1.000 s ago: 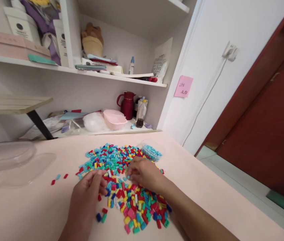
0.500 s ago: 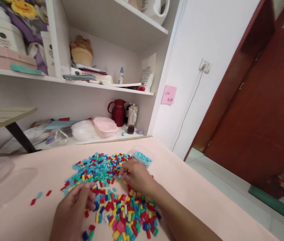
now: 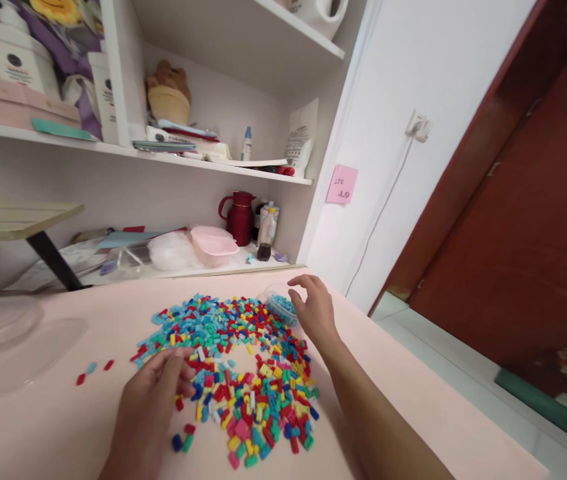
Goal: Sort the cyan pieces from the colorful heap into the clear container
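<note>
My right hand [image 3: 314, 308] is over the right side of a clear plastic container [image 3: 291, 323] that holds small light-blue toy bricks [image 3: 281, 304]. Its thumb and forefinger are apart, and I see nothing between them. At the left edge of a spread pile of small coloured toy bricks [image 3: 243, 320], my left hand [image 3: 151, 393] stays low with its fingers curled and the thumb against them. Whatever those fingers may hold is hidden. A few bricks, dark blue [image 3: 177, 442], green and red, lie apart just right of the left wrist.
Clear plastic lids or trays [image 3: 23, 353] lie on the pink tabletop [image 3: 88, 427] at the left. Behind the pile, a shelf carries a pink basin [image 3: 213, 245], a red jug [image 3: 239, 219] and a bottle [image 3: 266, 235]. A black shelf leg [image 3: 56, 259] stands at the back left.
My right hand has moved from the middle of the brick pile back and right to the clear container, its fingers spreading. My left hand has stayed by the pile. The camera view has shifted.
</note>
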Action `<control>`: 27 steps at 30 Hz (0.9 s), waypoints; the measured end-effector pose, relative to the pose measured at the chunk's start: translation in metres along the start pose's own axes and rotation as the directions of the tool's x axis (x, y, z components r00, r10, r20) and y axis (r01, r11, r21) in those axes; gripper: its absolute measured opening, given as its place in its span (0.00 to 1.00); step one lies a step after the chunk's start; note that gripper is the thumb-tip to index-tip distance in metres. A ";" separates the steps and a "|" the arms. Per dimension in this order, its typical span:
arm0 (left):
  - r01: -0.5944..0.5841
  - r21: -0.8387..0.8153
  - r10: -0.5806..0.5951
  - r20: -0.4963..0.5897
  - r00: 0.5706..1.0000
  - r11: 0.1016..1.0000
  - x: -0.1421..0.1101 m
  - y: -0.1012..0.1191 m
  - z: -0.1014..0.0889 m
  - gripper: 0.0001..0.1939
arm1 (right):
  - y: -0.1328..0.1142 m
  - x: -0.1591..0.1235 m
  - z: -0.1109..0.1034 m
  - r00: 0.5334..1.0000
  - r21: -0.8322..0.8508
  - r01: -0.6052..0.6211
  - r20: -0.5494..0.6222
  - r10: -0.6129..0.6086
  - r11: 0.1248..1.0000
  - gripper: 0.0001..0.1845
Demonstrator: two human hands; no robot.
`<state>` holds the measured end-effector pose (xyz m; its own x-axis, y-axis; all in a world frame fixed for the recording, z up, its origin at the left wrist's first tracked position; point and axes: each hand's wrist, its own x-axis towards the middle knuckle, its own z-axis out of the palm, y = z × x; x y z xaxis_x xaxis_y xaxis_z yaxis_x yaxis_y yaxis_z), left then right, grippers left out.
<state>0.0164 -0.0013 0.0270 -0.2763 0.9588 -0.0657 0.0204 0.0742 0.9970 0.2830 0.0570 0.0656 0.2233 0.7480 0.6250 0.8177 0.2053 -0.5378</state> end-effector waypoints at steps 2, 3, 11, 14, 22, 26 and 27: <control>-0.005 0.003 0.005 0.015 1.000 1.000 0.000 -0.002 0.000 0.22 | -0.009 -0.006 0.007 0.989 0.143 0.031 0.136 -0.051 0.989 0.08; -0.005 0.000 0.005 0.020 1.000 1.000 0.000 -0.003 0.000 0.22 | -0.015 -0.010 0.011 0.968 0.215 0.036 0.234 -0.088 0.976 0.08; 0.009 -0.008 -0.009 0.024 1.000 1.000 -0.005 0.003 0.003 0.18 | -0.047 -0.043 0.026 0.621 0.348 0.160 0.692 -0.368 0.924 0.07; 0.009 -0.011 -0.009 0.024 1.000 1.000 -0.005 0.003 0.003 0.18 | -0.047 -0.047 0.028 0.571 0.321 0.205 0.728 -0.379 0.925 0.15; 0.008 -0.007 -0.008 0.032 0.999 1.000 -0.006 0.003 0.003 0.17 | -0.043 -0.044 0.033 0.668 0.271 0.213 0.661 -0.342 0.939 0.10; 0.008 0.013 -0.009 0.035 0.999 1.000 -0.008 0.005 0.004 0.17 | -0.042 -0.044 0.032 0.665 0.281 0.223 0.656 -0.357 0.933 0.13; 0.005 0.016 -0.006 0.040 0.999 1.000 -0.008 0.006 0.004 0.17 | -0.041 -0.045 0.032 0.659 0.277 0.230 0.661 -0.359 0.933 0.13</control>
<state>0.0227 -0.0072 0.0330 -0.2381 0.9685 -0.0734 0.0341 0.0838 0.9959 0.2227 0.0349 0.0417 -0.4971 0.8365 0.2307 0.6670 0.5384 -0.5150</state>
